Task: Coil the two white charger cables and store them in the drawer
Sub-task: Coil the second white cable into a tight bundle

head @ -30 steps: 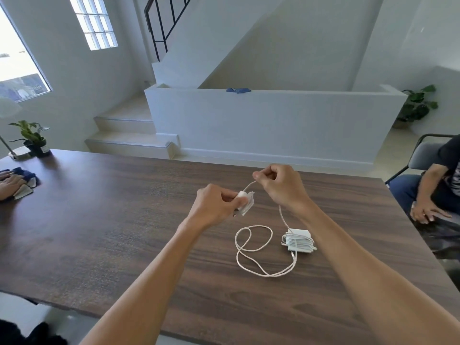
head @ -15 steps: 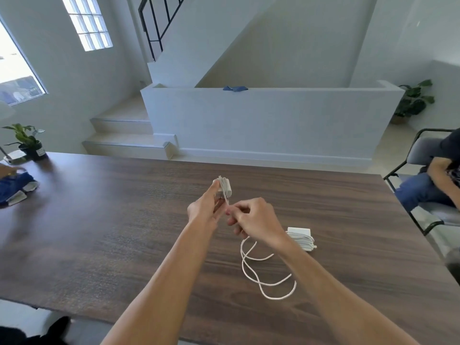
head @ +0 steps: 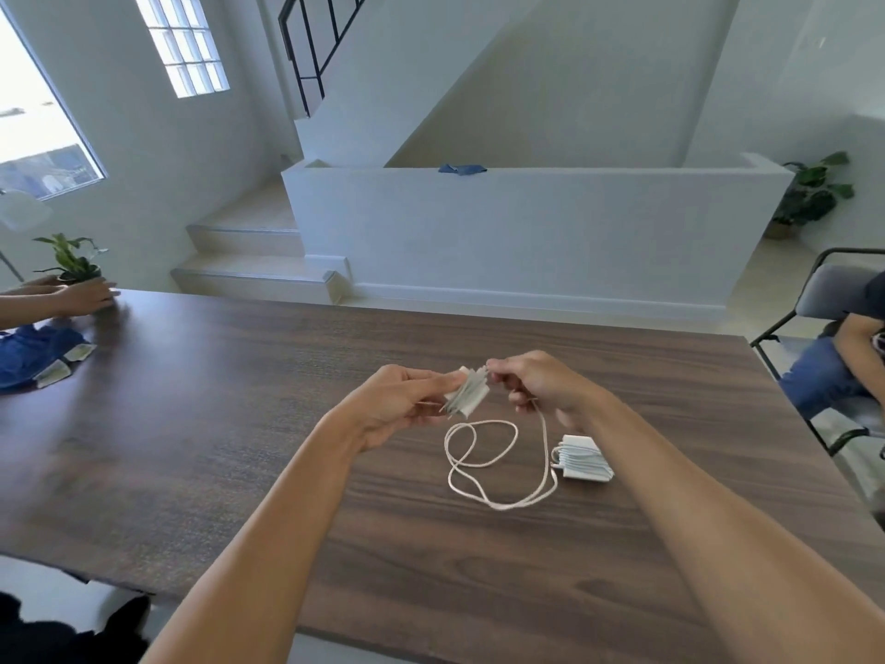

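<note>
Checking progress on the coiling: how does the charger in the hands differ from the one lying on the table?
The held charger is off the table, gripped by the left hand while the right hand pinches its cable; the table charger lies untouched. The held charger's cable still trails in loose loops; the table charger's cable is fully wrapped. Both are white.

I sit at a dark wood-grain table in a white-walled room, daylight pouring through a large window and a glass-block window at left. Beyond the table, a white staircase with a black railing climbs behind a low wall; a potted plant and a grey chair stand at right.
</note>
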